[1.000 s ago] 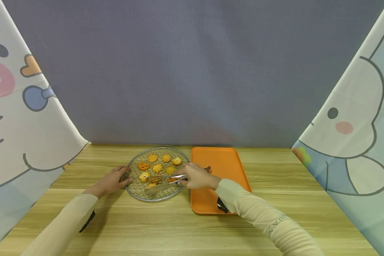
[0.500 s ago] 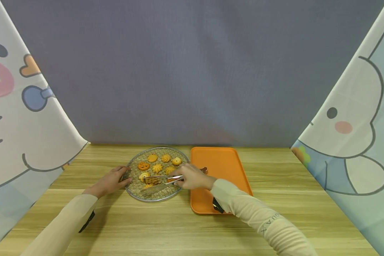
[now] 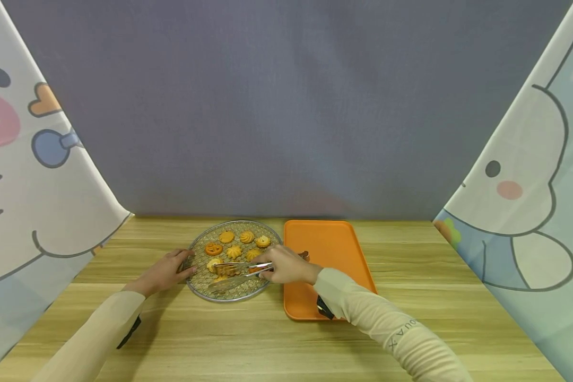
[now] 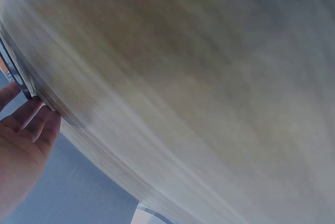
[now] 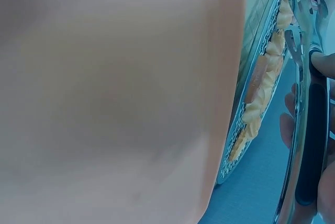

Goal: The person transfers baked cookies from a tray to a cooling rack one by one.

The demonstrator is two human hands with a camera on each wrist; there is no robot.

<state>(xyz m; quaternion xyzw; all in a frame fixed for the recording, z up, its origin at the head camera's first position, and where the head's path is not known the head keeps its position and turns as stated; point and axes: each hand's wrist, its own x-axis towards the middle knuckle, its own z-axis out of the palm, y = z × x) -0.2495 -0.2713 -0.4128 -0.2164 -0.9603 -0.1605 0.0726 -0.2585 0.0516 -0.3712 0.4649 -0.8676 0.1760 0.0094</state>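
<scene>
A round plate with a metal-coloured rim [image 3: 224, 301] bears several golden cookies, among them a pretzel-shaped cookie [image 3: 213, 249] and a flower-shaped cookie [image 3: 234, 251]. My left hand [image 3: 164, 271] touches the plate's left rim with thumb and fingertips, its fingers fairly straight. Metal tongs [image 3: 226, 284] are held in my right hand [image 3: 286, 263], with the dark handle grip [image 5: 312, 135] showing in the right wrist view. Their spread ends lie low over the front of the plate, on either side of a brownish cookie [image 3: 226, 269]. I cannot tell whether they touch it.
An orange tray [image 3: 320, 233] lies just right of the plate, partly under my right hand and forearm. The wooden table [image 3: 219, 339] meets a grey cloth backdrop [image 3: 286, 106] at its far edge. Cartoon-printed cloths [image 3: 520, 212] hang on both sides.
My right hand and the tongs have shifted slightly left and down over the plate, and were nearly still in the last half second. The left hand stays at the rim.
</scene>
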